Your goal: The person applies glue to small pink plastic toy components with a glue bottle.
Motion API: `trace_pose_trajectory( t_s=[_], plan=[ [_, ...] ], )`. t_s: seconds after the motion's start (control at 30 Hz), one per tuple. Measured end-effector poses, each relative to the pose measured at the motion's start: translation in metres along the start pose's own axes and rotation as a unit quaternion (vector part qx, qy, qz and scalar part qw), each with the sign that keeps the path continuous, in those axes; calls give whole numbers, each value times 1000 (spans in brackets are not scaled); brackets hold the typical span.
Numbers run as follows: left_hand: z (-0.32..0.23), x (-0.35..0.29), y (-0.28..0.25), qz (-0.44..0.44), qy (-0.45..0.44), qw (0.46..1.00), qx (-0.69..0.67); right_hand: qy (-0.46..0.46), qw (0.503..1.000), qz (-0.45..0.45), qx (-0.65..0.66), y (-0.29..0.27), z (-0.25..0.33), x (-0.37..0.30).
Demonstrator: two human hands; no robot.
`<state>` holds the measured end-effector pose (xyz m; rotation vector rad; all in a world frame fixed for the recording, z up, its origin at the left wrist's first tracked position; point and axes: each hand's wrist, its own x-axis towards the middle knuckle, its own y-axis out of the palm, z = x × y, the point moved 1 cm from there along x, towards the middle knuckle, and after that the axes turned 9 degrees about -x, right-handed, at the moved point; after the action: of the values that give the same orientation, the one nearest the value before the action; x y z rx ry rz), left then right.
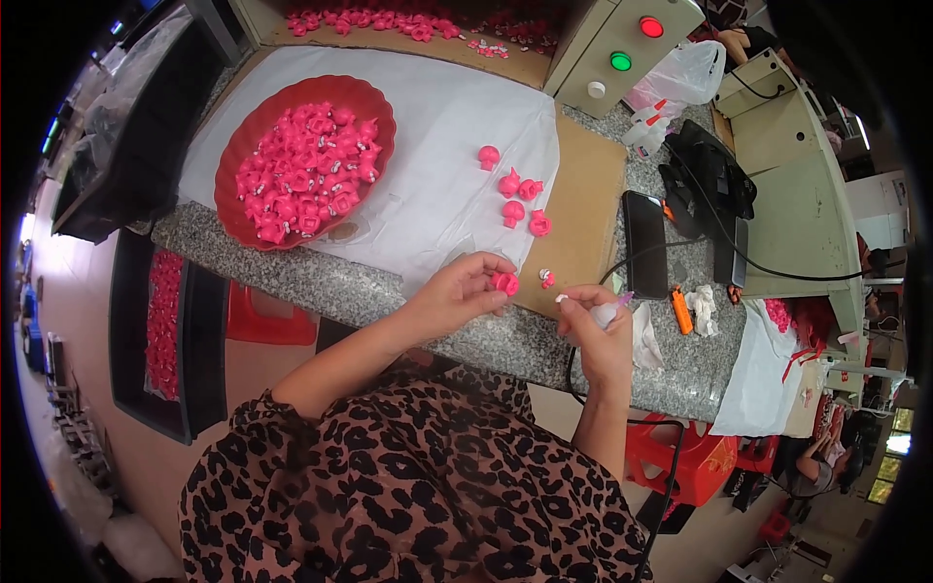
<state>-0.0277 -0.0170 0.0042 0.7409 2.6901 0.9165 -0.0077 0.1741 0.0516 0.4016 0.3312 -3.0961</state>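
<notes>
- Evidently the work is partway: the left hand (465, 294) pinches a pink figurine (505, 283) between thumb and fingers, just above the front edge of the bench (355, 291).
- Beside it, the right hand (604, 340) has its grip pressed together on a small white piece (561, 299), with a white bottle (604, 315) tucked in the same hand; the two hands are near but apart.
- Many figurines in the scalloped red bowl (231, 185) show white bits, so that heap (311, 170) looks finished, though this is a judgement.
- Probably left to do are the held one and the five loose figurines (513, 214) beyond the hands; whether these carry white parts is too small to tell.
- A little pink-and-white cluster (547, 279) lies on the cardboard (588, 185) between the hands.
- Around these: white paper (437, 126) under the bowl, a black phone (644, 243), an orange tool (680, 311) and a crumpled tissue (702, 311) to the right.
- A black cable (637, 255) crosses the phone close to the right hand and could snag; the space between the hands and the loose figurines looks unobstructed.
</notes>
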Motion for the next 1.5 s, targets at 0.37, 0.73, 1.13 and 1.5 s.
trace_pose_trajectory(
  t_s=[0.37, 0.73, 1.13, 1.5],
  plan=[
    [2, -3, 6, -20, -19, 999, 30, 37, 981, 44, 186, 24, -17, -5],
    [1, -4, 11, -11, -71, 997, 36, 37, 994, 47, 91, 27, -21, -8],
    [7, -4, 5, -8, -86, 996, 36, 46, 997, 51, 17, 25, -19, -3],
    [3, -3, 9, -21, -35, 999, -10, 124, 942, 57, 306, 51, -22, -8]
  ],
)
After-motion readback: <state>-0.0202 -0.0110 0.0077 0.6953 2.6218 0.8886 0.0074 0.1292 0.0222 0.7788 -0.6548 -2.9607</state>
